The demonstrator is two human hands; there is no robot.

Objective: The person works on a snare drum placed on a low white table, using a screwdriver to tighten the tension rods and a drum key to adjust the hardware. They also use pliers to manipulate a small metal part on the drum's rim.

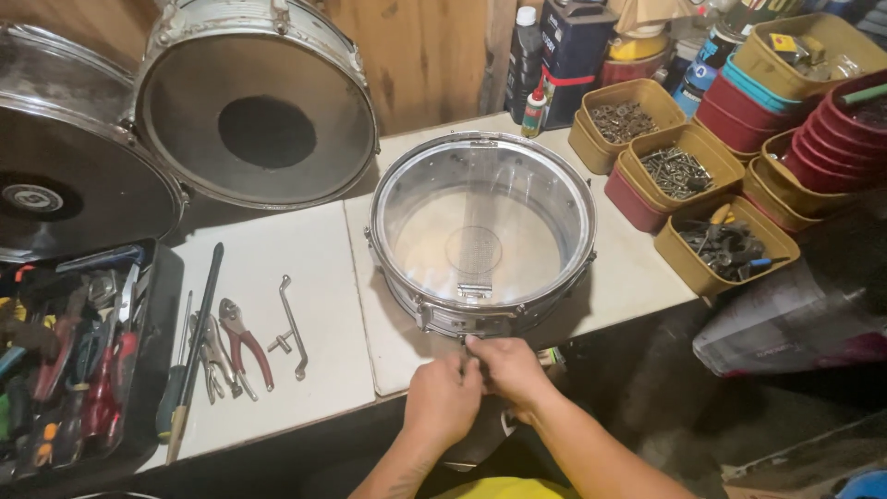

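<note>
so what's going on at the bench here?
A person is working on a snare drum that lies flat on the white bench top. Both hands, left hand and right hand, are bunched together at the drum's near edge, pinching a small dark tool or part just below the shell; what it is can't be made out. Pliers and a crank-shaped key lie untouched to the left, and tubs of screws sit to the right.

a single head-worn camera looks steeply down and forward from just above the person's own hands, close over the near edge of the workbench [305, 277], facing the wooden back wall [420, 55], with no second view to share ground.
</note>
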